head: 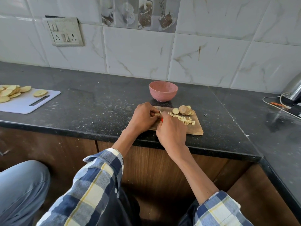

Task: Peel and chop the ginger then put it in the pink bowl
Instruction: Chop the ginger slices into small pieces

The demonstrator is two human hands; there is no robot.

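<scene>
The left hand [144, 115] sits at the left end of a wooden cutting board [194, 130], its fingers curled down and pinching a small pale piece of ginger [157, 114] against the wood. The right hand [172, 129] lies just beside it, knuckles up, fingers wrapped round a knife [161, 120] of which only a sliver of red handle and a short glint of blade show between the two hands; the blade seems to meet the pinched piece, though the hands hide most of it. To the right of the hands, on the same board, lies a loose heap of small ginger cubes [185, 119], and behind that heap a few round ginger slices [184, 110] lean against one another near the board's far edge. The board rests near the front edge of a dark speckled tabletop [97, 101]. A pink bowl [163, 91] stands upright on the tabletop just behind the board, apart from it, and what shows of its inside holds nothing. Well off to the left, a white cutting board [35, 103] carries a pile of potato slices [11, 92]. At the far right edge a shiny metal kettle [294, 88] stands with a white cord [273, 103] trailing across the tabletop. On the tiled wall behind, up to the left, is a switch plate [65, 31]. Both forearms come out of rolled blue-and-white checked sleeves [97, 181].
</scene>
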